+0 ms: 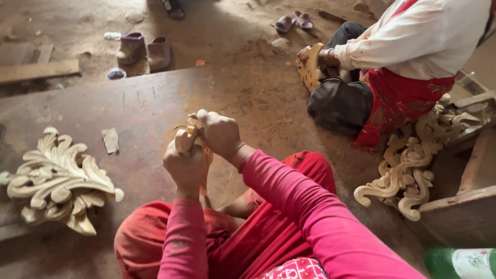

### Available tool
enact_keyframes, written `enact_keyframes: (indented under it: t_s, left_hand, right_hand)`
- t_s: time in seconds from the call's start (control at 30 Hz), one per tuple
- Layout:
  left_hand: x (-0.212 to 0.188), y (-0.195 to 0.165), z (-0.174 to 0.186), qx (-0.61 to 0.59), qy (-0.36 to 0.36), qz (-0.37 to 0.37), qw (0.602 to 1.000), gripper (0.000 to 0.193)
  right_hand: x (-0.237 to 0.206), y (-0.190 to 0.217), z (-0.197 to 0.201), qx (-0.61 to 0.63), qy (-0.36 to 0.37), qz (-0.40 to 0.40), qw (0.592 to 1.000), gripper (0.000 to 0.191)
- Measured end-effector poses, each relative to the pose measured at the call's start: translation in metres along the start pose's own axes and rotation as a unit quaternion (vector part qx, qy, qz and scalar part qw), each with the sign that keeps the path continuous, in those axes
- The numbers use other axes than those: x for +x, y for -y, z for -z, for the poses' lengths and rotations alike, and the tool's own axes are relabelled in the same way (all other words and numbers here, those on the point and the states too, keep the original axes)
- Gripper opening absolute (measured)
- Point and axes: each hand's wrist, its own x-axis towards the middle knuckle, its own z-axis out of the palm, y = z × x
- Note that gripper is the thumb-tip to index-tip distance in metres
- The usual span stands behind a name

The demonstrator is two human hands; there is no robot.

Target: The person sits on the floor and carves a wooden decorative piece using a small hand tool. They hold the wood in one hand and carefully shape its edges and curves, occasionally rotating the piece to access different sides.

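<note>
Both my hands grip a small pale carved wooden piece [187,135] held upright over the dusty brown floor. My left hand [185,166] wraps around its lower part from below. My right hand [219,133] closes on its upper right side; whether it also holds sandpaper or a tool is hidden. My pink sleeves and red trousers fill the bottom of the view.
A large leaf-scroll wood carving [57,181] lies at the left, with a scrap of sandpaper [110,140] nearby. Another person [408,57] sits at the upper right holding a carved piece [311,67]. More carvings [408,170] are piled at the right. Shoes [144,49] stand behind.
</note>
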Motion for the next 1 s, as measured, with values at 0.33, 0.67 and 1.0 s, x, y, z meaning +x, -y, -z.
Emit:
enact_keyframes:
  t_s: [0.33, 0.67, 1.0]
  left_hand:
    - [-0.005, -0.004, -0.005, 0.009, 0.009, -0.025, 1.000, 0.009]
    - [-0.005, -0.007, -0.009, 0.036, 0.014, -0.049, 0.998, 0.008]
    - [-0.006, 0.009, -0.007, 0.102, 0.017, -0.151, 0.983, 0.017]
  right_hand:
    - [-0.005, -0.011, 0.008, -0.012, 0.008, 0.023, 1.000, 0.018]
    - [-0.009, -0.024, 0.010, 0.018, 0.004, 0.000, 1.000, 0.019]
    - [-0.011, -0.014, 0.011, 0.026, 0.041, -0.027, 0.998, 0.021]
